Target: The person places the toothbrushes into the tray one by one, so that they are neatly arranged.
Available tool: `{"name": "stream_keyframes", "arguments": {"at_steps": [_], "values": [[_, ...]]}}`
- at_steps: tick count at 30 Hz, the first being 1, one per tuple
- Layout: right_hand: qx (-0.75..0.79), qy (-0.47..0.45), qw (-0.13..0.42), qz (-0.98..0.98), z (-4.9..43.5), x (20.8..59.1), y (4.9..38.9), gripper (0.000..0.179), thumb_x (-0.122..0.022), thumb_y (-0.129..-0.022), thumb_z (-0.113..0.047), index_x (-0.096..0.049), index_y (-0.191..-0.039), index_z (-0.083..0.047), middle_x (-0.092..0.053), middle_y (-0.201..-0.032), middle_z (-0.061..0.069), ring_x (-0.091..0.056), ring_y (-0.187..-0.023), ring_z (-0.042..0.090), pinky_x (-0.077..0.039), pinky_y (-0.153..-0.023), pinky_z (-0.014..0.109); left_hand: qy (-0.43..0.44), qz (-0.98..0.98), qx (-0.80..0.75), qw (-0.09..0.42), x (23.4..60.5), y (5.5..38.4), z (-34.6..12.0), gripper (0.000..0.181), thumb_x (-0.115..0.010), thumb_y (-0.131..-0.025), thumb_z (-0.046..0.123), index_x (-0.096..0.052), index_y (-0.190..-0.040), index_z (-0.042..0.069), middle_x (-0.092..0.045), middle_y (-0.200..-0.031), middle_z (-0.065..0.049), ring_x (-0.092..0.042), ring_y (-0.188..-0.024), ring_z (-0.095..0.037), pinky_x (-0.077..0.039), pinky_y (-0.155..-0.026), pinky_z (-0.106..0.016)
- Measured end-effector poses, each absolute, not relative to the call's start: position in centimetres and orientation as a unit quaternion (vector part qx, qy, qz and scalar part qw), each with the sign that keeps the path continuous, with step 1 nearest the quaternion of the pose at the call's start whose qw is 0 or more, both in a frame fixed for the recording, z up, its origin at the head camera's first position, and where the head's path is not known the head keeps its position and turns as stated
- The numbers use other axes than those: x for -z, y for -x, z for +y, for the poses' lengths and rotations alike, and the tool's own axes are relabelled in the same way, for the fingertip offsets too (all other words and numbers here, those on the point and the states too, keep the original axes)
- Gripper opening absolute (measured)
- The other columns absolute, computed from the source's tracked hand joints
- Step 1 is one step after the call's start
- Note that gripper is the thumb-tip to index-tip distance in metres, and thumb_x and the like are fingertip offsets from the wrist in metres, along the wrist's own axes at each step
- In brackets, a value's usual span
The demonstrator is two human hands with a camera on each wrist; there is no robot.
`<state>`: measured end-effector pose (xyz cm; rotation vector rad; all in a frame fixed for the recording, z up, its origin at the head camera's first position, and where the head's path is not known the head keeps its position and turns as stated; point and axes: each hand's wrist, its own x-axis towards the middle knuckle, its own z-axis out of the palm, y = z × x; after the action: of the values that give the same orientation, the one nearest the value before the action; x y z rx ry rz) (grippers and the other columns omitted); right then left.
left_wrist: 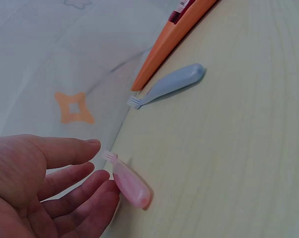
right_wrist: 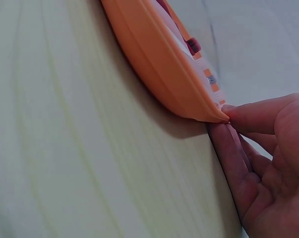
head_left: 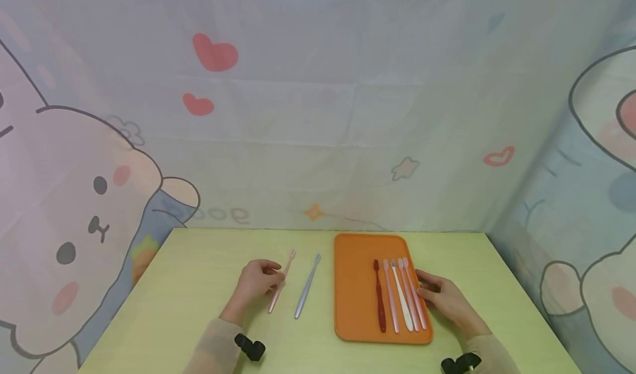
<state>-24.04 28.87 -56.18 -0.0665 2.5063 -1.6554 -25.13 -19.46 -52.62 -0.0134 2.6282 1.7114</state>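
Note:
My left hand (head_left: 259,280) is at a pink toothbrush (head_left: 275,299) that lies on the table. In the left wrist view the thumb and loosely bent fingers stand apart, with the fingertips right beside the pink toothbrush (left_wrist: 132,186). A blue-grey toothbrush (head_left: 307,288) lies just to its right. My right hand (head_left: 447,299) pinches the right edge of an orange tray (head_left: 355,291), thumb on the rim and fingers below, as the right wrist view shows. In the tray's right half lie a dark red toothbrush (head_left: 380,299), a white toothbrush (head_left: 401,296) and several pink ones, side by side.
The pale wooden table (head_left: 199,263) runs back to a hanging cloth (head_left: 298,114) printed with hearts and cartoon animals. The cloth also closes off the left and right sides. Both wrists carry a small black camera mount (head_left: 250,347).

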Motion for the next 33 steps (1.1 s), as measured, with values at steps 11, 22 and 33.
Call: {"name": "stream_keyframes", "arguments": {"at_steps": [11,22,33], "values": [[0.538,0.018,0.071,0.84,29.1,56.3,24.2,0.058,-0.065,-0.106,-0.006,-0.044,-0.159,0.005,-0.049,-0.157,0.029,-0.058,-0.133,0.04,-0.062,-0.09,0.032,0.015,0.838,-0.546,0.004,53.3,25.3,-18.8,0.028,-0.082,-0.085,-0.005,-0.073,-0.111,-0.012,-0.071,-0.088,-0.013,-0.066,-0.064,-0.016,-0.061,-0.057,-0.031],[0.54,0.012,0.074,0.838,29.0,56.2,24.2,0.059,-0.066,-0.105,-0.006,-0.045,-0.159,0.004,-0.048,-0.159,0.029,-0.057,-0.134,0.041,-0.062,-0.09,0.033,0.019,0.85,-0.527,0.013,53.2,25.2,-18.6,0.024,-0.081,-0.082,-0.006,-0.073,-0.104,-0.011,-0.07,-0.085,-0.013,-0.067,-0.063,-0.015,-0.06,-0.057,-0.029],[0.539,0.007,0.076,0.839,28.9,56.1,24.2,0.059,-0.065,-0.106,-0.006,-0.044,-0.16,0.004,-0.047,-0.159,0.029,-0.056,-0.136,0.041,-0.062,-0.092,0.035,0.006,0.868,-0.497,0.015,53.0,25.4,-18.3,0.019,-0.08,-0.082,-0.005,-0.076,-0.1,-0.008,-0.07,-0.081,-0.009,-0.066,-0.058,-0.016,-0.06,-0.054,-0.03]]}}
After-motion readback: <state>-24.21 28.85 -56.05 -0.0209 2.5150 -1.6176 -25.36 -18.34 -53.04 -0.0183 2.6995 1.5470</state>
